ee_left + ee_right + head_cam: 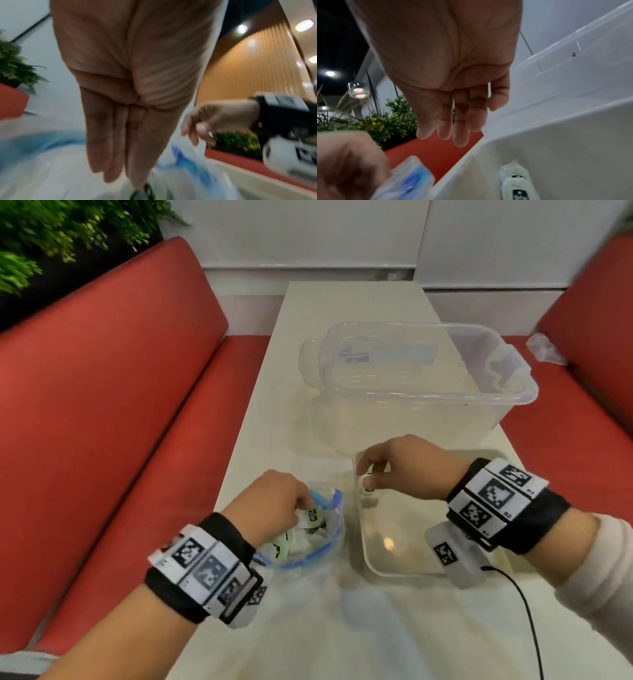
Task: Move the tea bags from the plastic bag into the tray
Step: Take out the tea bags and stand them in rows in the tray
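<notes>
A clear plastic bag [337, 527] with a blue zip edge lies open on the white table and holds several green-and-white tea bags. My left hand [305, 505] reaches into its mouth and pinches one tea bag [312, 513] at the fingertips; the left wrist view shows the fingers [123, 175] pointing down onto a tea bag [143, 190]. To the right stands the translucent tray [373, 563]. My right hand [371, 474] hovers over its far left corner with fingers [452, 135] relaxed and empty. Two tea bags [515, 180] lie in that corner.
A large clear storage box [428, 397] stands just behind the tray. Red benches [102, 405] flank the narrow table on both sides. A black cable [524, 604] runs from my right wrist. Crumpled plastic [544, 349] lies on the right bench.
</notes>
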